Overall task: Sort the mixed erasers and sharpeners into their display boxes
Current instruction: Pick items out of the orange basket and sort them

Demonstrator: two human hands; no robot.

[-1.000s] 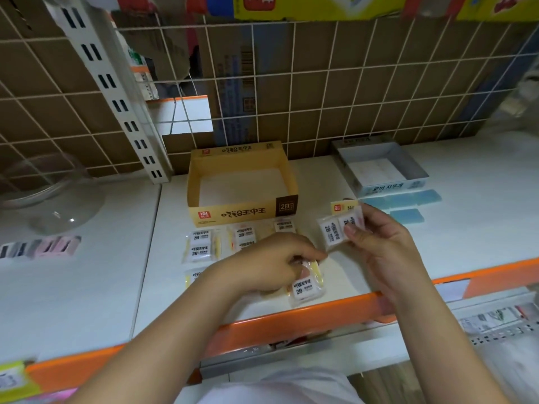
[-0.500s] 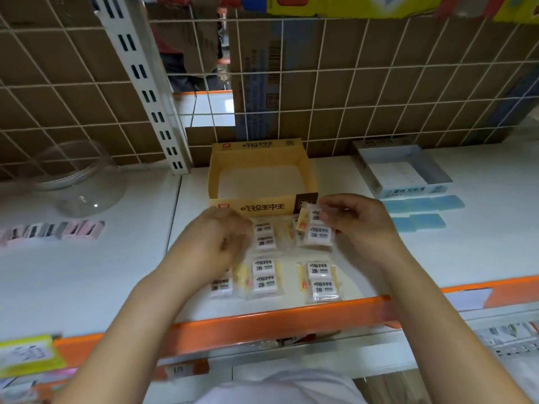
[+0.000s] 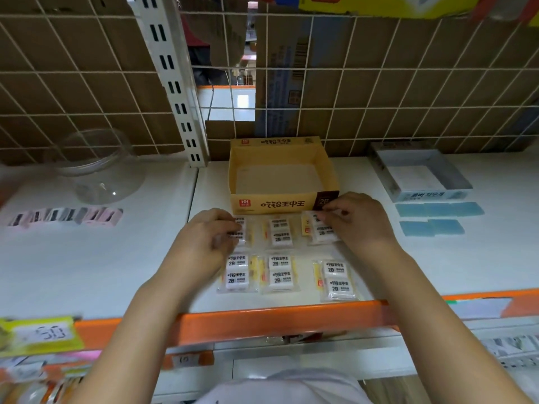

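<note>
Lining up wrapped eraser packs in rows on the white shelf, right in front of the empty yellow display box (image 3: pixel 280 202).
Left hand (image 3: pixel 204 243) fingers curled on the top-left pack (image 3: pixel 240 233), right hand (image 3: pixel 358 220) pinching the top-right pack (image 3: pixel 320 231); blue erasers (image 3: pixel 437 209) off right by the grey box (image 3: pixel 425 193).
</note>
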